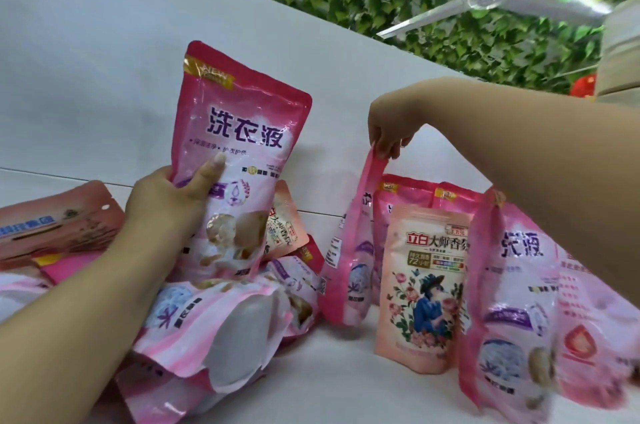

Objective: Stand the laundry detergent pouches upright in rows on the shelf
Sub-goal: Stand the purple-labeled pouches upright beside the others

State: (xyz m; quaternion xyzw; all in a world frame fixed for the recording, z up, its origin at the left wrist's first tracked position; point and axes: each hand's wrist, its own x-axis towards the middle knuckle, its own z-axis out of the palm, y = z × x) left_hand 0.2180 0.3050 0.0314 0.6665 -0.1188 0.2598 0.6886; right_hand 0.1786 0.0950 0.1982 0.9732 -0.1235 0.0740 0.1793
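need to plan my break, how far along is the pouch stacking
Partly done. Standing already: a peach pouch and several pink ones around it, including the big pink pouch on the right. In hand: the left hand holds a pink pouch upright above the pile, and the right hand pinches the top of an edge-on pouch in the row. Left: the heap of flat pouches on the left.

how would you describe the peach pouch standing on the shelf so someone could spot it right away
Start at the white shelf and look right of centre, under the right hand. Among the standing pink pouches there, the peach pouch stands upright at the front. It alone is peach-coloured, shorter, and printed with roses and a figure in a blue coat.
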